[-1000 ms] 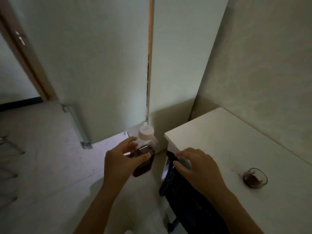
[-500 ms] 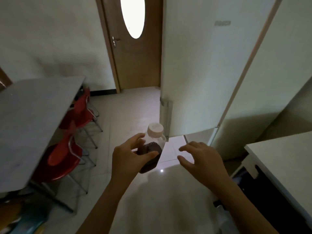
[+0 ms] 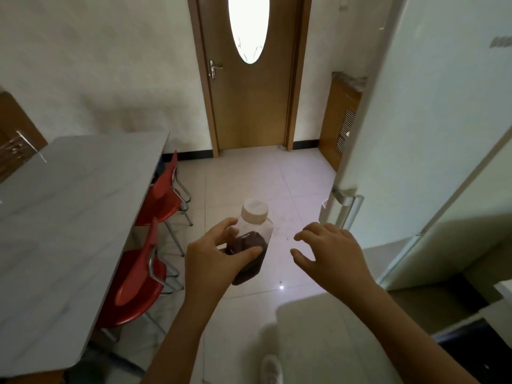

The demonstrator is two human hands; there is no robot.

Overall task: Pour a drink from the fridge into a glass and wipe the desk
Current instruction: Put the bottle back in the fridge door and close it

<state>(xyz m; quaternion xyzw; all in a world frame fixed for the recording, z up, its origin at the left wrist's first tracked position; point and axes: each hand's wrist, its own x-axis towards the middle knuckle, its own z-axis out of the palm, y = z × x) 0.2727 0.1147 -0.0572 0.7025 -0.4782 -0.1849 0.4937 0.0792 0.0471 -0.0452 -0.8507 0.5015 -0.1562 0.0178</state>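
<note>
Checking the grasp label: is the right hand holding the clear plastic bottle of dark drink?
No, the left hand grips the bottle; the right hand is empty.

Single head-worn view, looking forward and down, close over both forearms, towards the door [image 3: 249, 79]

Left of the bottle [image 3: 251, 242]: two chairs [image 3: 155, 236] tucked against a table [image 3: 63, 217]. Right of it: fridge [image 3: 432, 134]. Behind it, across the floor: closed door [image 3: 249, 101].
</note>
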